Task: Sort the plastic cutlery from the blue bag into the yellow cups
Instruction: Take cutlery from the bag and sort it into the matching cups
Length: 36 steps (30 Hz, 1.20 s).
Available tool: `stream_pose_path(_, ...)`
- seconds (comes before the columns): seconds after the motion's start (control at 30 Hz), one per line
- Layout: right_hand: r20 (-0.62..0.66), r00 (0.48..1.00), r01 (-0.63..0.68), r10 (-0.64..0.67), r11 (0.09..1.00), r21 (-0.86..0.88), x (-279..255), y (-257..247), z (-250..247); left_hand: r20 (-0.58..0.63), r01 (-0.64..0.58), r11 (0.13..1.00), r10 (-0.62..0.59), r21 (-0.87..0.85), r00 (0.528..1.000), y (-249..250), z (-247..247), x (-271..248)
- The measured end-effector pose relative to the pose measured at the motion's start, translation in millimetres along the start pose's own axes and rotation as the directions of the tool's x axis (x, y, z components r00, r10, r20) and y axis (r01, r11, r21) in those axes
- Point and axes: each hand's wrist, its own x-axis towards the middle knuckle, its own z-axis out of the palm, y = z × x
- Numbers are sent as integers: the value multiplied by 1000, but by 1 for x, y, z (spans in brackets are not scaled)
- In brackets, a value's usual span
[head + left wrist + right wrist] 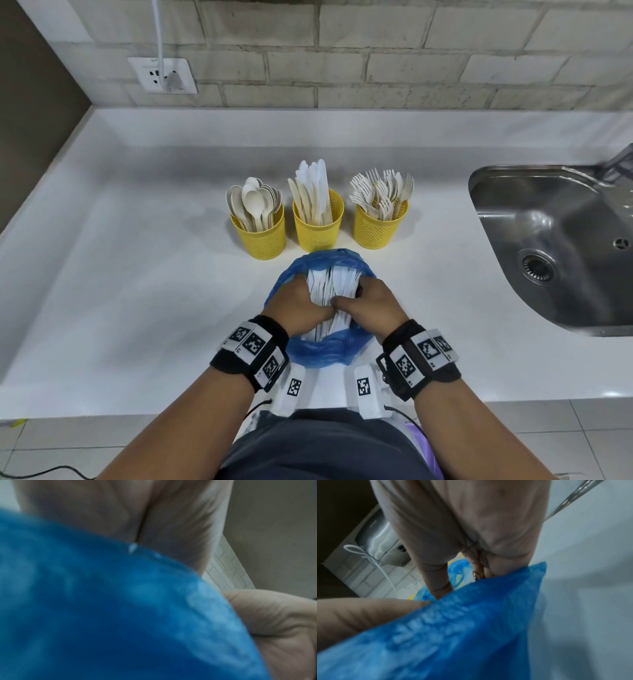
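A blue bag lies open on the white counter near the front edge, with a bundle of white plastic cutlery inside. My left hand and right hand both reach into the bag, fingers curled round the bundle from either side. Behind the bag stand three yellow mesh cups: spoons in the left cup, knives in the middle cup, forks in the right cup. Blue plastic fills the left wrist view, and the bag also covers my right fingers.
A steel sink is sunk into the counter at the right. A wall socket with a white cable sits on the brick wall at the back left. The white counter stretches to the left of the bag.
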Motion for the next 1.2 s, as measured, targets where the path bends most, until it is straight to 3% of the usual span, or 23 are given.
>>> stream_pose_path(0.43, 28, 1000, 13, -14, 998, 54, -3, -2, 1, 64, 3, 991, 6, -133, 998, 2, -5, -5)
stream_pose_path(0.8, 105, 994, -70, 41, 956, 286, -9, -3, -2, 141, 92, 944, -49, -316, 989, 9, -2, -7)
stream_pose_path(1.0, 18, 1000, -12, 7, 955, 295, -10, -1, 1, 228, 88, 939, -10, -334, 974, 6, 0, -9)
stream_pose_path(1.2, -17, 995, 97, -96, 963, 251, -16, -3, 3, 187, 41, 945, 22, -325, 982, 8, 4, -16)
